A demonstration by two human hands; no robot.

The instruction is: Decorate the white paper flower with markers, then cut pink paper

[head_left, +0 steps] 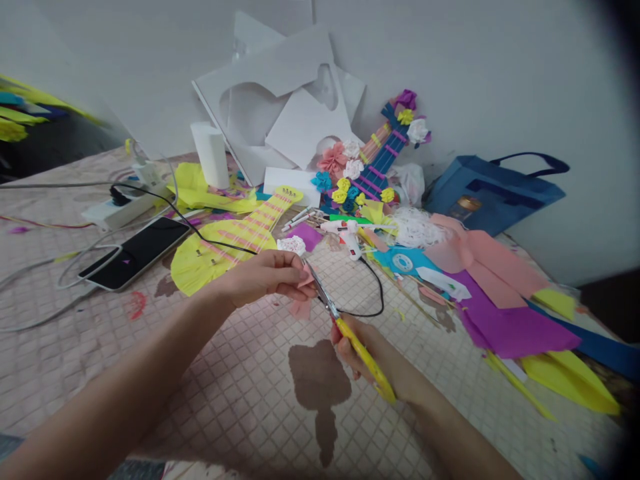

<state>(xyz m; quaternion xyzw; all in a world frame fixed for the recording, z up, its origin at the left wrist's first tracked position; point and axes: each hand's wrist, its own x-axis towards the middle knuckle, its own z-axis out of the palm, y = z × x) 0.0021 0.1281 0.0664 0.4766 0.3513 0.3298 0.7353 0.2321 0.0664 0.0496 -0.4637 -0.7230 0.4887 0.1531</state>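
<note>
Between the fingertips of my left hand [270, 275] is a small piece of pink paper [305, 275]. My right hand [367, 350] grips yellow-handled scissors [363, 350], whose blades point up and left and touch the pink paper. Another pink scrap [300, 309] lies on the table just below my left fingers. Behind my left hand rests a yellow paper guitar shape [225, 250] with pink stripes on its neck. A white crumpled paper flower [291, 245] sits beyond my fingertips.
A phone [140, 253], cables and a power strip [125, 208] are on the left. A glue gun [350, 237] lies in the middle, its cord looping right of the scissors. Colored paper sheets [505, 313] and a blue bag [490, 193] are right; a flower-covered guitar [375, 157] leans behind.
</note>
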